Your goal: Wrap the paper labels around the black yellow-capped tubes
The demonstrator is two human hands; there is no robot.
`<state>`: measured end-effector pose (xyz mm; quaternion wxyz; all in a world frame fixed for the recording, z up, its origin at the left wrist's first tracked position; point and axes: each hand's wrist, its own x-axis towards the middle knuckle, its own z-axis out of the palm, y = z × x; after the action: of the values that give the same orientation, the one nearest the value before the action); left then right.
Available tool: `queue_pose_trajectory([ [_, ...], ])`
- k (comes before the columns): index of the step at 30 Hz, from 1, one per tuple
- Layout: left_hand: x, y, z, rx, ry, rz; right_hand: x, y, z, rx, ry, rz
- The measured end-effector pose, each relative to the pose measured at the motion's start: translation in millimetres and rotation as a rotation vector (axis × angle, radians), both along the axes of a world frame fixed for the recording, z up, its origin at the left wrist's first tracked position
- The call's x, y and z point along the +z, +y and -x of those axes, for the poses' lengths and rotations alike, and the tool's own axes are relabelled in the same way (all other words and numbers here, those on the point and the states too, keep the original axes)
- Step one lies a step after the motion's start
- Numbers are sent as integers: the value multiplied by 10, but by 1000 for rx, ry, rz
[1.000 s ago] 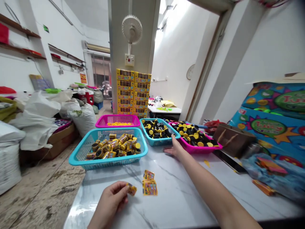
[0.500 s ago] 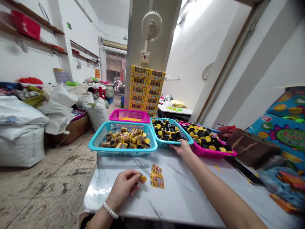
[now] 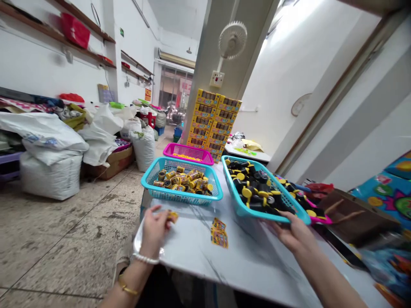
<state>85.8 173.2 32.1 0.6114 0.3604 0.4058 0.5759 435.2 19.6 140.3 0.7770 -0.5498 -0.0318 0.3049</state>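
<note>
Spreading toward the table's [image 3: 250, 256] far edge, the black-filled blue basket [image 3: 248, 212] should prove stiff but weighty, best held by its rim; a pink basket [image 3: 323, 220] crowds its right. The right hand [image 3: 297, 234], fingers half-curled, grips the blue rim's near side; the left hand [image 3: 154, 229], by the table's left edge, pinches 1 yellow piece [image 3: 172, 217].
</note>
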Motion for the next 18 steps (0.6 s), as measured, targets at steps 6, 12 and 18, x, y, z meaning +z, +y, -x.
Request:
queue_pose_trajectory([
  [6,218,718,632,-40,138,20,85,-800,134,-4,25,50],
  [12,271,790,479,-297,274,-3,52,-1091,401,40,-49,73],
  [18,381,394,880,-406,311,-73,58,-1046,957,331,44,127],
])
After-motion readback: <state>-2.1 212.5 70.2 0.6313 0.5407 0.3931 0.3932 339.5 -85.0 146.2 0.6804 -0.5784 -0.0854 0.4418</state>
